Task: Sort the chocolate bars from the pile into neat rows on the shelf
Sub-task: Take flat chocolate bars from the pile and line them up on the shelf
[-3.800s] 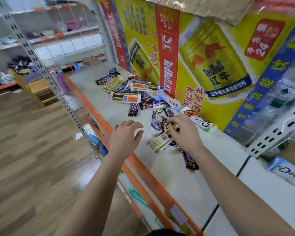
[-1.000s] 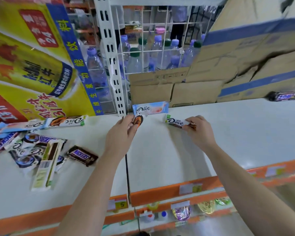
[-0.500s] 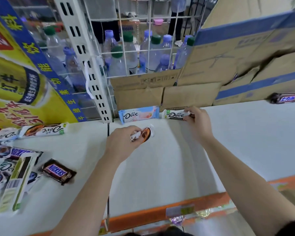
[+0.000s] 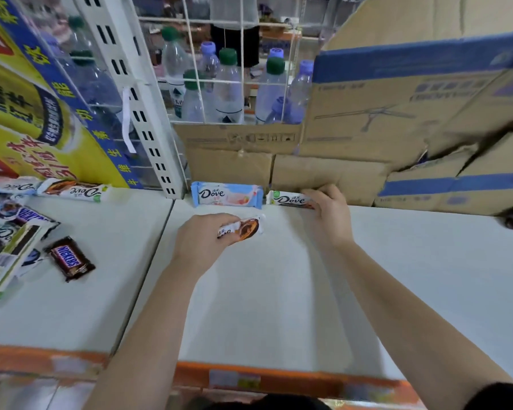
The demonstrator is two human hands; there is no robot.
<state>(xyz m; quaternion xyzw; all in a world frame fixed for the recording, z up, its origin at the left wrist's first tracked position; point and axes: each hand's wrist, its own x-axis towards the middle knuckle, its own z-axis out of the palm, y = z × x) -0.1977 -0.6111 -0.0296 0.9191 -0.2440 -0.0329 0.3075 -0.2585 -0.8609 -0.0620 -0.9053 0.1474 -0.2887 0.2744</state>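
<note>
We see bare shelf (image 4: 264, 315) open near us and away to the right. Our left hand (image 4: 203, 247), fingers curled, grips a brown-printed bar (image 4: 246, 227) lying left-right. Farther back, our right hand (image 4: 329, 216) curls round the right end of the green Dove bar (image 4: 288, 199), which lies left-right just beside the blue Dove bar (image 4: 225, 195) along the cardboard boxes (image 4: 323, 176). The pile (image 4: 15, 229) lies at the left.

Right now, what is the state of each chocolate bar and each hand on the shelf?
blue Dove bar, lying flat at the back, untouched.
green Dove bar, right of it in line, its right end gripped.
right hand, grips the green Dove bar.
brown Dove bar, held, not yet in the row.
left hand, holds the brown Dove bar.
Snickers bar, loose beside the pile.
</note>
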